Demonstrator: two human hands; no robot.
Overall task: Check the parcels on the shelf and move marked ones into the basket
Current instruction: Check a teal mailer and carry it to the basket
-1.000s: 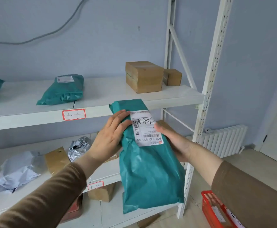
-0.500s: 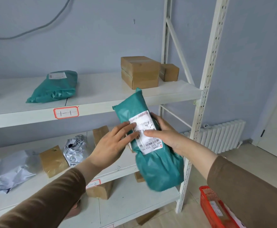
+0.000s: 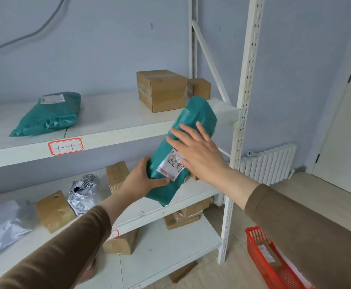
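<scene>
A teal parcel bag (image 3: 193, 119) with a white label bearing handwriting stands tilted in front of the white shelf (image 3: 116, 119). My left hand (image 3: 143, 180) grips its lower end from the left, thumb across the front. My right hand (image 3: 197, 151) lies flat over its middle with fingers spread, partly covering the label. The red basket (image 3: 260, 253) sits on the floor at the lower right, partly hidden by my right sleeve, with a parcel inside.
On the top shelf lie another teal bag (image 3: 49, 115) and two stacked cardboard boxes (image 3: 162, 90). The middle shelf holds a silver bag (image 3: 83, 192), brown parcels (image 3: 53, 211) and a grey bag (image 3: 1, 226). A radiator (image 3: 268, 163) stands by the wall.
The teal parcel has been turned so its label end points down and moved right and away toward the shelf. My right hand left its grip and now lies flat and spread.
</scene>
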